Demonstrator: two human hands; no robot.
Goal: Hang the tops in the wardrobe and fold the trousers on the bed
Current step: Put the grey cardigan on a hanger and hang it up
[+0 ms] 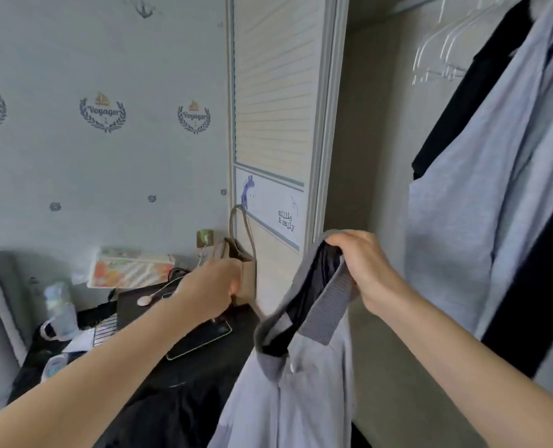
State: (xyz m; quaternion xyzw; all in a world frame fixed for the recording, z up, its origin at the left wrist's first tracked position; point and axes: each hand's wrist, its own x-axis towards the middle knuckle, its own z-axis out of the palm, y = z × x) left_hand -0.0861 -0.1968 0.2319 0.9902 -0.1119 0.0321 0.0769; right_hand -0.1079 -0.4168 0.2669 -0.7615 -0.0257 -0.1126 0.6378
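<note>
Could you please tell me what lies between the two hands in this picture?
In the head view, a beige bag stands right beside the left hand; then the bare wardrobe door, up to the right hand.

A dark table (204, 360) stands against the wall beside the wardrobe. On it lie a phone (200, 341), a floral tissue box (129, 268) at the back, a beige bag (241, 270) against the wardrobe door, a white cable (158, 292), a bottle (60, 312) and papers (81, 342) at the left.
</note>
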